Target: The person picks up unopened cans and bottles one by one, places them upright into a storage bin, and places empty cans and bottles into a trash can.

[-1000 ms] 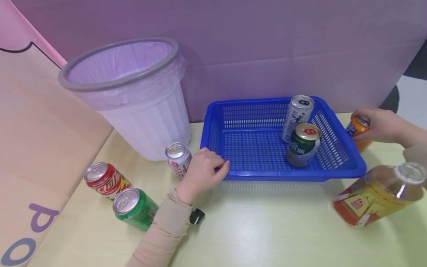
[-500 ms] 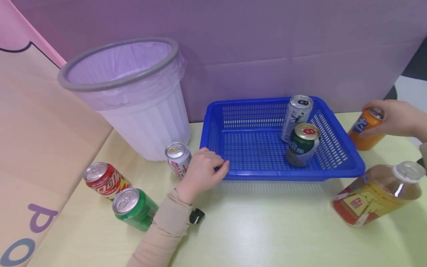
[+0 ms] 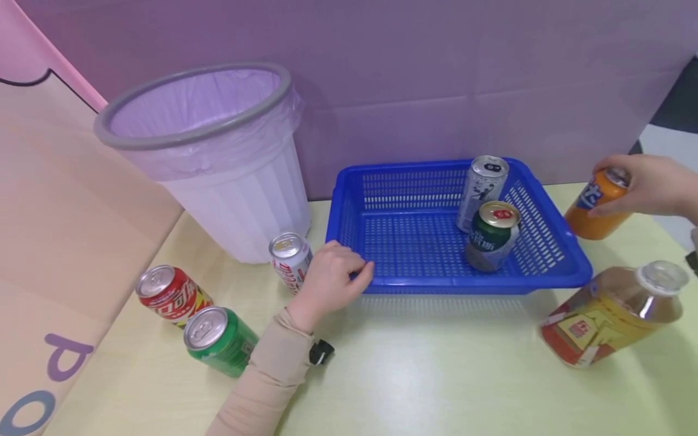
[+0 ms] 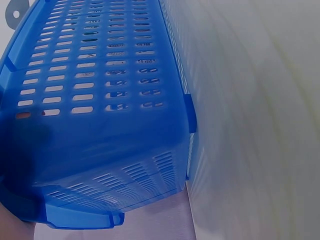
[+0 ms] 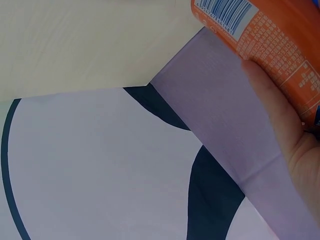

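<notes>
My right hand [image 3: 649, 184] grips an orange soda can [image 3: 600, 206] near its top, just beyond the right rim of the blue basket [image 3: 436, 284]. In the right wrist view, a finger runs along the orange can [image 5: 272, 55], whose barcode shows. My left hand [image 3: 332, 275] is curled at the basket's front left corner, fingers over the rim. The left wrist view has the basket's slotted side [image 4: 100, 135] with part of that hand at the lower left. Inside the basket stand a slim white can [image 3: 482, 194] and a green can [image 3: 492, 236], both toward the right.
A pale bin [image 3: 251, 200] with a liner stands at the back left. Near my left arm are a silver-white can [image 3: 289, 257], a red can [image 3: 171, 293] and a green can [image 3: 220, 339]. A large plastic bottle [image 3: 611, 315] stands at the front right of the table.
My right hand has moved right, away from the basket's rim, bringing the orange can farther into view. The left hand stays at the basket's corner.
</notes>
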The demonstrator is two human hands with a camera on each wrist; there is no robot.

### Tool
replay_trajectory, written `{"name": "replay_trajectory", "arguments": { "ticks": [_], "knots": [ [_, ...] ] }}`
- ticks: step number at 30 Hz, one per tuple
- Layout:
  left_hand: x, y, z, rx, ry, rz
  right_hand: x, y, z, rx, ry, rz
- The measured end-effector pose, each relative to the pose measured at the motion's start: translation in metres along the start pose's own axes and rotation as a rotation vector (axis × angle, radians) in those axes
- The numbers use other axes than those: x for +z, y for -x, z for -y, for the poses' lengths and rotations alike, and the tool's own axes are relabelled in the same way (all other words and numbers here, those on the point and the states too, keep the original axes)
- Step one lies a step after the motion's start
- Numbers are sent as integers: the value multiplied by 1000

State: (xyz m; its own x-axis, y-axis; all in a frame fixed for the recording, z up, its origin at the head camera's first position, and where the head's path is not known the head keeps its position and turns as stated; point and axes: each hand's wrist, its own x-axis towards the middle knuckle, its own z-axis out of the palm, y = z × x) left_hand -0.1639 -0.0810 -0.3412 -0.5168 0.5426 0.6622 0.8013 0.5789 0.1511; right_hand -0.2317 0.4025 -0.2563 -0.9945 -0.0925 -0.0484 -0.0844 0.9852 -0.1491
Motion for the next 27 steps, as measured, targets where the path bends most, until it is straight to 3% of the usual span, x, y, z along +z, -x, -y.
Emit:
{"name": "replay_trajectory", "arguments": {
  "ticks": [10,18,27],
  "knots": [
    [1,0,1,9,-8,-6,-19,-2,5,-2,5,-22],
    [-1,-1,0,5,-9,0,-36,4,18,16,83,-75],
    [-3,-2,-2,-10,-1,23,-44,9,30,36,22,-114]
  ]
}}
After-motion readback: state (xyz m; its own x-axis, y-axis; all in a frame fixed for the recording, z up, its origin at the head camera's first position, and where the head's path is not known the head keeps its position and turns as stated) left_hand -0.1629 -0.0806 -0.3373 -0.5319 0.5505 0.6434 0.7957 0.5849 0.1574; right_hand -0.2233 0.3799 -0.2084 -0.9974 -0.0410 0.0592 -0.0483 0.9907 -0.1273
